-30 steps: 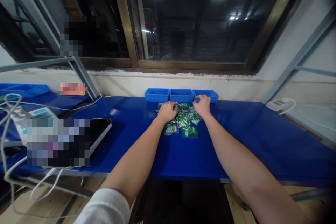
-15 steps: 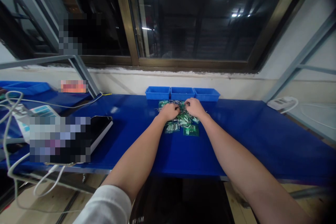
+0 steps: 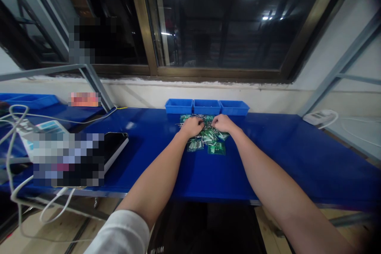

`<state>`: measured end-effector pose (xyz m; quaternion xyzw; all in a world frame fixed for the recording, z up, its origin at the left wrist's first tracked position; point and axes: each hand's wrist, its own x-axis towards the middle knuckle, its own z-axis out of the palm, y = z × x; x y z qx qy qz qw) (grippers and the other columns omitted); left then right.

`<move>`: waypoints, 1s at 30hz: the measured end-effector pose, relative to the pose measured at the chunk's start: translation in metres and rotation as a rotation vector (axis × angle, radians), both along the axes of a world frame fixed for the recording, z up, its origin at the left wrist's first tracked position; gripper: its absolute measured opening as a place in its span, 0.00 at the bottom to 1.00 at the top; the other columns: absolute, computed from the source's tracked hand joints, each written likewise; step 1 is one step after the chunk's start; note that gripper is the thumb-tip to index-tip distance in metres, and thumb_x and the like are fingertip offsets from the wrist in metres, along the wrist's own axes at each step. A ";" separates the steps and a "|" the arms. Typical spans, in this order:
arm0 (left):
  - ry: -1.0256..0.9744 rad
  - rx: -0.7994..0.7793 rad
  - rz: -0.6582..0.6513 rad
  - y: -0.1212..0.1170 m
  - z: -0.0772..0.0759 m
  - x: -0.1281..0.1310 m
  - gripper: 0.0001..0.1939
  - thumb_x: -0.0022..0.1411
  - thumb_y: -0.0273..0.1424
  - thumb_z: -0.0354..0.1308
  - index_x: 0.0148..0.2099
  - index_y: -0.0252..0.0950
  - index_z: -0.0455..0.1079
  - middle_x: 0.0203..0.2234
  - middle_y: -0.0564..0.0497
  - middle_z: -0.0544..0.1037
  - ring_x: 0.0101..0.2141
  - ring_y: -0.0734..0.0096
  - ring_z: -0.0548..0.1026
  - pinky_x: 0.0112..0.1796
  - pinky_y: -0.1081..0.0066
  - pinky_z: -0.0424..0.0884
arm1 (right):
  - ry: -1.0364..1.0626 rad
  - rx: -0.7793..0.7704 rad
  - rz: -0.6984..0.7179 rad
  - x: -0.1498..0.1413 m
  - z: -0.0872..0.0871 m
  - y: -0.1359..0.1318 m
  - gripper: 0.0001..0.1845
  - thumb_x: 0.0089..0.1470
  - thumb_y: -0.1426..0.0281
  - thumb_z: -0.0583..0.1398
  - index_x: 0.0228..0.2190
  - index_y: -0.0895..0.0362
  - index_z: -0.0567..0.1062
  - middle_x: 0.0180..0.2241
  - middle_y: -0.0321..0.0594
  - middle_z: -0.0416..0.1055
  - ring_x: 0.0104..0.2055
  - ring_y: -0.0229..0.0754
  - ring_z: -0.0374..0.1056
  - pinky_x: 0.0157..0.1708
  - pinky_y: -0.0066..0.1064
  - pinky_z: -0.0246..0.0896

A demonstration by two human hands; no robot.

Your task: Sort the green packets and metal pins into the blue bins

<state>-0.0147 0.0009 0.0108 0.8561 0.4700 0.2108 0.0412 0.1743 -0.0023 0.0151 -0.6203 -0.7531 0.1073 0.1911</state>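
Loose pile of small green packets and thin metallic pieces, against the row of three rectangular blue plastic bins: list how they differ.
The pile is a jumble; the bins stand in an orderly row. The pile is green and silvery, the bins plain blue. The pile lies nearer the camera; the bins stand behind it. Both rest on the glossy blue tabletop.

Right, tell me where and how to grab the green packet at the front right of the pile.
Pinch the green packet by its near edge, coming in low from the front. That is probably easiest: it lies flat on the blue table, and its near edge sticks out from the pile.
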 end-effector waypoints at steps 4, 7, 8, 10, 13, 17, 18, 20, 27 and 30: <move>-0.018 0.031 0.010 0.000 0.000 0.000 0.16 0.61 0.35 0.49 0.47 0.38 0.73 0.44 0.47 0.76 0.45 0.63 0.73 0.46 0.70 0.67 | -0.098 0.033 0.003 -0.003 -0.001 -0.001 0.10 0.48 0.71 0.56 0.24 0.56 0.78 0.28 0.44 0.76 0.35 0.45 0.70 0.32 0.28 0.57; -0.039 0.057 0.000 0.001 -0.001 0.000 0.16 0.61 0.34 0.49 0.46 0.37 0.73 0.44 0.47 0.76 0.45 0.63 0.73 0.47 0.70 0.67 | -0.127 0.065 -0.002 -0.005 -0.001 -0.002 0.10 0.50 0.72 0.55 0.26 0.58 0.77 0.31 0.47 0.76 0.38 0.46 0.70 0.34 0.29 0.56; -0.051 0.068 -0.004 0.001 -0.001 0.000 0.16 0.61 0.34 0.49 0.46 0.37 0.73 0.44 0.47 0.76 0.45 0.64 0.73 0.47 0.69 0.67 | -0.117 0.083 -0.007 -0.006 -0.001 -0.003 0.10 0.50 0.73 0.55 0.27 0.58 0.76 0.32 0.48 0.76 0.38 0.46 0.70 0.34 0.29 0.56; -0.086 0.095 -0.011 0.001 -0.002 0.000 0.16 0.61 0.33 0.49 0.48 0.36 0.72 0.44 0.46 0.76 0.45 0.64 0.73 0.48 0.69 0.66 | -0.066 0.130 -0.013 -0.007 0.001 -0.004 0.10 0.52 0.74 0.54 0.29 0.59 0.75 0.33 0.48 0.75 0.38 0.45 0.69 0.34 0.29 0.56; -0.151 0.146 -0.042 0.001 -0.001 0.000 0.16 0.61 0.33 0.50 0.49 0.35 0.70 0.45 0.46 0.76 0.46 0.64 0.72 0.48 0.69 0.66 | 0.087 0.200 0.055 -0.011 0.004 -0.007 0.09 0.54 0.73 0.53 0.31 0.58 0.74 0.30 0.43 0.75 0.34 0.42 0.69 0.33 0.28 0.56; -0.187 0.180 -0.126 0.001 0.001 0.001 0.13 0.61 0.33 0.52 0.46 0.36 0.72 0.41 0.47 0.77 0.43 0.65 0.73 0.45 0.69 0.67 | 0.340 0.200 0.175 -0.016 0.006 -0.009 0.08 0.53 0.70 0.54 0.30 0.58 0.73 0.26 0.39 0.73 0.29 0.39 0.67 0.31 0.28 0.58; -0.189 0.182 -0.139 0.000 0.002 0.001 0.12 0.61 0.33 0.52 0.45 0.37 0.72 0.40 0.48 0.77 0.42 0.65 0.73 0.44 0.69 0.67 | 0.397 0.188 0.188 -0.018 0.005 -0.009 0.08 0.53 0.70 0.55 0.30 0.58 0.73 0.25 0.38 0.72 0.29 0.39 0.67 0.30 0.28 0.58; -0.190 0.186 -0.141 0.000 0.002 0.001 0.11 0.62 0.33 0.52 0.42 0.37 0.73 0.37 0.48 0.77 0.40 0.66 0.74 0.42 0.69 0.68 | 0.491 0.168 0.205 -0.019 0.004 -0.008 0.08 0.52 0.69 0.55 0.31 0.58 0.72 0.23 0.36 0.71 0.27 0.38 0.67 0.30 0.28 0.59; -0.172 0.225 -0.041 0.000 0.003 0.000 0.11 0.63 0.33 0.50 0.39 0.37 0.73 0.36 0.48 0.77 0.38 0.65 0.74 0.39 0.69 0.67 | 0.799 0.134 0.218 -0.018 0.002 -0.005 0.12 0.44 0.61 0.61 0.27 0.58 0.72 0.23 0.37 0.71 0.28 0.40 0.68 0.32 0.32 0.61; -0.177 0.211 -0.038 0.000 0.003 0.000 0.12 0.64 0.34 0.49 0.40 0.37 0.72 0.36 0.48 0.77 0.38 0.65 0.74 0.40 0.69 0.67 | 0.856 0.134 0.238 -0.017 0.002 -0.003 0.12 0.41 0.61 0.63 0.25 0.58 0.74 0.24 0.38 0.72 0.29 0.41 0.68 0.34 0.33 0.62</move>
